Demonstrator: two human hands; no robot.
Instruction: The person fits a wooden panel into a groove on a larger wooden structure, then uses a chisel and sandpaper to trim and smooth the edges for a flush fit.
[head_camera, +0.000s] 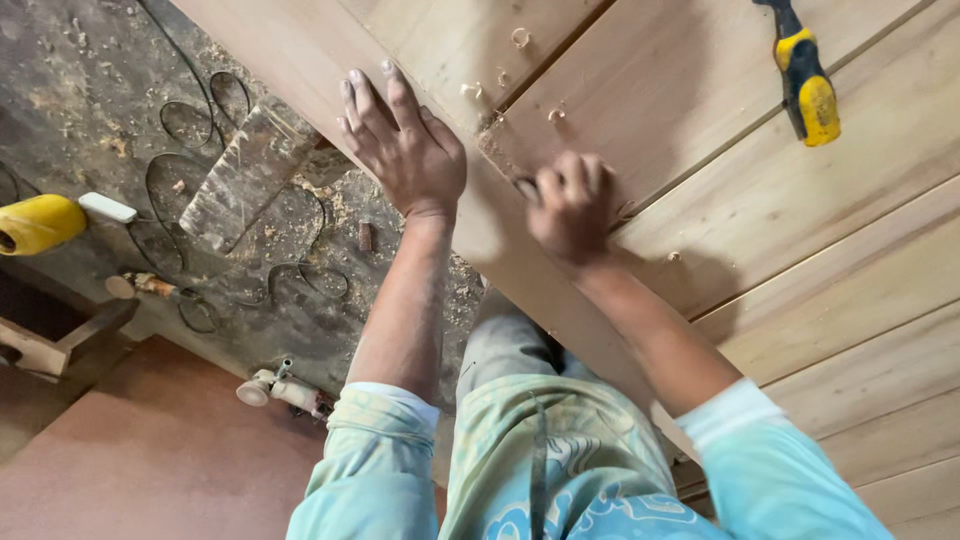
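**Wood panel under both hands**

Panel (760, 210) of pale boards lies beneath both hands and runs off well beyond the right one. Left hand (405, 145) rests flat on its edge rail, fingers spread, grasping nothing. Right hand (570, 205) is clenched just beside it, knuckles up, near a chipped groove; something dark pokes out of the fist, too hidden to make out. Shavings (520, 38) curl on the boards just past the fingers. Yellow-handled tool (808, 80) lies well beyond the right hand. Left of the left hand, a block (245, 175) sits on the dusty floor (90, 110).
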